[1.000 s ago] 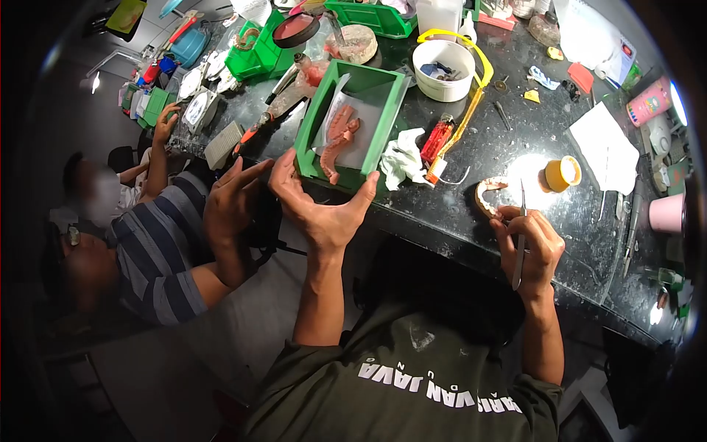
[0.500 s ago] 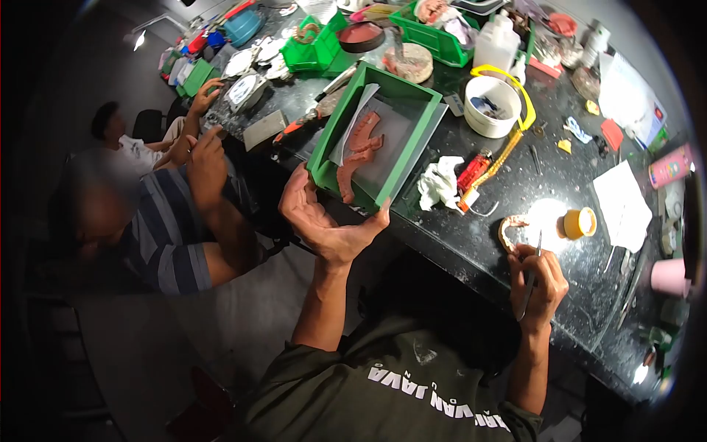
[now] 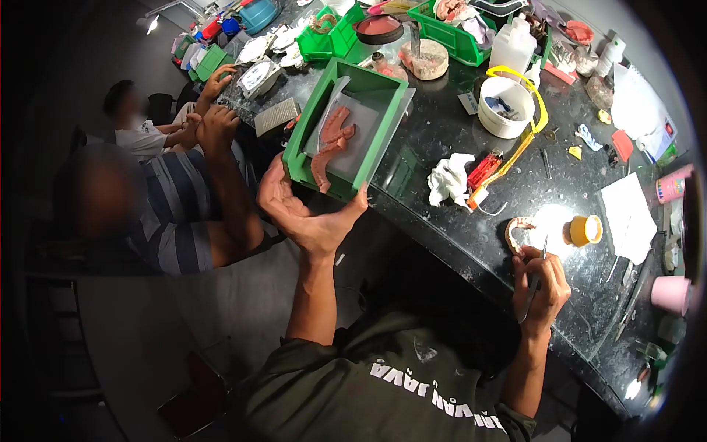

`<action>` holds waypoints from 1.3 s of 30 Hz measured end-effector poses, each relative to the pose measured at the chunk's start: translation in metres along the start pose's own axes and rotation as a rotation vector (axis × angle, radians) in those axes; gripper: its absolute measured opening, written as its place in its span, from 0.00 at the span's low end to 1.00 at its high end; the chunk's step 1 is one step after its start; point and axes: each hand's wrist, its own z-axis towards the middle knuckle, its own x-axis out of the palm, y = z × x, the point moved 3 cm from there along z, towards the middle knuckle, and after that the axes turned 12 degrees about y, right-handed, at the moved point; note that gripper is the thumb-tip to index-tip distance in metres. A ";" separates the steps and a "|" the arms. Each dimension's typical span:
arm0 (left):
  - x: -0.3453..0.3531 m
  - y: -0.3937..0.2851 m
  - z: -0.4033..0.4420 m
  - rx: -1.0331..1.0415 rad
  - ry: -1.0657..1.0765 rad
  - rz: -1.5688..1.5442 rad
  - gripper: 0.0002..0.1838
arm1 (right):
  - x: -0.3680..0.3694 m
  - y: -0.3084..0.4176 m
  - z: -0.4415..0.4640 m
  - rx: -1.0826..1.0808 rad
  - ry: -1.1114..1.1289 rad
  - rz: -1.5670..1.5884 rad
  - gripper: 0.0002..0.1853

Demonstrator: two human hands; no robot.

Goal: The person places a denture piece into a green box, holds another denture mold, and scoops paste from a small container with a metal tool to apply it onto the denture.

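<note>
My left hand (image 3: pixel 317 221) grips the near end of a green plastic bin (image 3: pixel 368 74), held tilted off the table's edge. Inside the bin lie pink, curved, dental-looking pieces (image 3: pixel 335 138) and whitish sheets. My right hand (image 3: pixel 546 291) rests at the table, closed around a thin metal hand tool (image 3: pixel 546 247). Just beyond its fingertips, apparently touching them, is a U-shaped dental arch (image 3: pixel 510 232), pale with pinkish parts. Close by, in a bright patch of light, stands a small yellow cup (image 3: pixel 585 230).
A white bucket (image 3: pixel 507 132) with a yellow handle, crumpled tissue (image 3: pixel 449 179) and a red lighter (image 3: pixel 484 171) lie on the black table (image 3: pixel 434 225). More green bins (image 3: pixel 449 37) stand behind. A person in a striped shirt (image 3: pixel 180 191) sits at the left, another beyond.
My left hand and the green bin have shifted left in view, toward the seated person. My right hand stays at the dental arch with the tool. The view has turned slightly.
</note>
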 end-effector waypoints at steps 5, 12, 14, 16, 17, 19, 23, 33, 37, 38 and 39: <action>-0.002 0.003 0.002 -0.013 -0.001 -0.007 0.60 | -0.001 0.001 0.000 0.001 0.008 -0.004 0.12; -0.005 0.010 0.000 -0.018 -0.025 0.024 0.61 | 0.000 0.001 0.000 0.013 0.004 0.005 0.12; -0.006 0.010 0.000 -0.003 -0.019 0.057 0.62 | -0.001 0.001 0.001 0.018 0.007 0.010 0.11; -0.005 0.008 -0.001 0.014 -0.017 0.055 0.62 | -0.001 0.001 0.001 0.014 0.006 0.010 0.11; -0.004 0.008 -0.001 0.023 -0.015 0.054 0.62 | -0.001 0.001 0.001 0.012 0.007 0.010 0.11; -0.003 0.006 0.001 0.040 -0.008 0.057 0.62 | 0.000 0.001 0.001 0.016 0.007 0.013 0.11; -0.001 0.004 0.002 0.057 0.001 0.067 0.62 | 0.000 0.001 0.001 0.016 0.009 0.007 0.11; 0.003 0.001 0.005 0.015 0.039 0.054 0.61 | -0.001 0.000 0.001 0.016 0.014 0.020 0.11; 0.005 -0.003 0.006 -0.034 0.060 0.034 0.60 | 0.000 -0.001 0.001 0.008 0.007 0.032 0.11; 0.005 -0.003 0.006 -0.044 0.060 0.029 0.60 | 0.000 -0.002 0.001 0.010 0.002 0.038 0.11; 0.006 -0.004 0.006 -0.054 0.060 0.007 0.60 | 0.000 -0.002 0.001 0.007 0.006 0.036 0.11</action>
